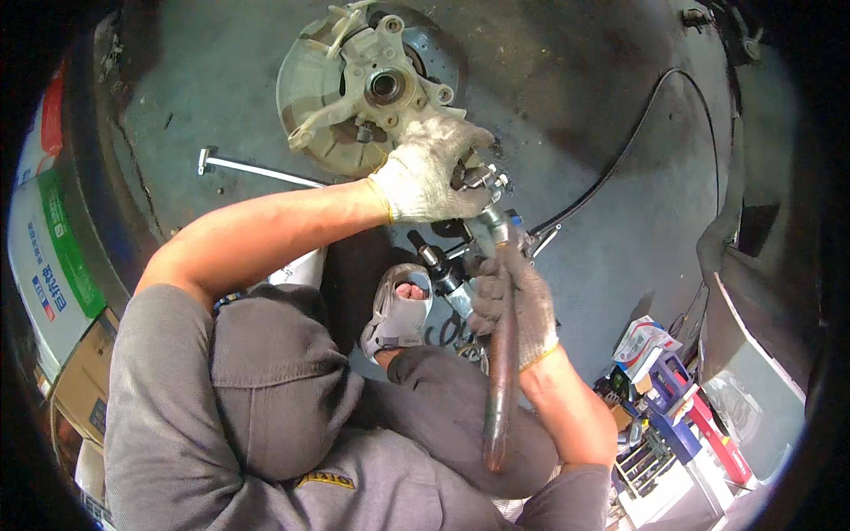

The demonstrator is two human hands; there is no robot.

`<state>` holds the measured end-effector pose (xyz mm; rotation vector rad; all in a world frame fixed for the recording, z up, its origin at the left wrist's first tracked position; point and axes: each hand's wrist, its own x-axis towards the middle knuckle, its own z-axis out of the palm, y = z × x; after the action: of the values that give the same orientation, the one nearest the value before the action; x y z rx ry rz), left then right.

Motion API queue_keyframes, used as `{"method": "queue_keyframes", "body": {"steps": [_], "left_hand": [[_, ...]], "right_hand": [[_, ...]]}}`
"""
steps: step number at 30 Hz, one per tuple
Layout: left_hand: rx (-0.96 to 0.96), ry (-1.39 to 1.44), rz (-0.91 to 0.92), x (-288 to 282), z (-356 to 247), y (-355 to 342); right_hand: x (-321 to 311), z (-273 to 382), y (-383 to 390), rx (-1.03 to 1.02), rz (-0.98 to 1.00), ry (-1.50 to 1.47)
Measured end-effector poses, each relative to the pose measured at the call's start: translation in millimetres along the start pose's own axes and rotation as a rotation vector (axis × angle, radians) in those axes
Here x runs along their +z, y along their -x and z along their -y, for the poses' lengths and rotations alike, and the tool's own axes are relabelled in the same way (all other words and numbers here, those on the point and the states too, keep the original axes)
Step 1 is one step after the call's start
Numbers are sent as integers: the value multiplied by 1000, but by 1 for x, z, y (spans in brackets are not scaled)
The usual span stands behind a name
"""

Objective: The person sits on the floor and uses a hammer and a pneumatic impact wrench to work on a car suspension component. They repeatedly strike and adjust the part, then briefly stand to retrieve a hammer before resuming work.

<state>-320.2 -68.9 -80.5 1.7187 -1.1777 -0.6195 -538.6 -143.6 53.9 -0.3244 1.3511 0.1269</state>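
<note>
My left hand (pixel 431 173), in a whitish work glove, has its fingers curled round a small silvery metal fitting (pixel 492 179), partly hidden by the fingers. My right hand (pixel 524 301), in a grey-stained glove, is closed round a long brown bar (pixel 501 389). The bar's silvery upper end meets the fitting by my left fingertips; how they join cannot be made out. Just beyond my left hand, a steering knuckle (pixel 416 88) with its pale dust shield (pixel 305 84) lies on the floor. Its round centre bore faces up.
A silvery bar tool (pixel 257 168) lies left of my left forearm. Black-and-silver tools (pixel 438 265) lie by my sandalled foot (pixel 403 305). A black hose (pixel 633 142) curves across the floor at right. Boxes (pixel 57 257) stand at left; a tool pile (pixel 664 407) sits lower right.
</note>
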Motion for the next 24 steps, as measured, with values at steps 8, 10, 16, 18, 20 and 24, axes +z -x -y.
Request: {"method": "queue_keyframes", "body": {"steps": [8, 10, 16, 18, 20, 24], "left_hand": [[132, -81, -81, -3, 0, -1], [94, -11, -32, -2, 1, 0], [136, -47, -14, -2, 5, -3], [162, -70, 2, -4, 7, -4], [168, -75, 35, -7, 7, -5], [183, -83, 29, -8, 4, 0]], "right_hand": [[-15, 12, 21, -46, -135, 39], [-20, 12, 27, -79, -197, 65], [-17, 2, 13, -315, -252, 425], [-18, 5, 4, -393, -264, 513], [-21, 10, -4, -618, -271, 717], [-31, 19, -10, -731, -306, 865]]}}
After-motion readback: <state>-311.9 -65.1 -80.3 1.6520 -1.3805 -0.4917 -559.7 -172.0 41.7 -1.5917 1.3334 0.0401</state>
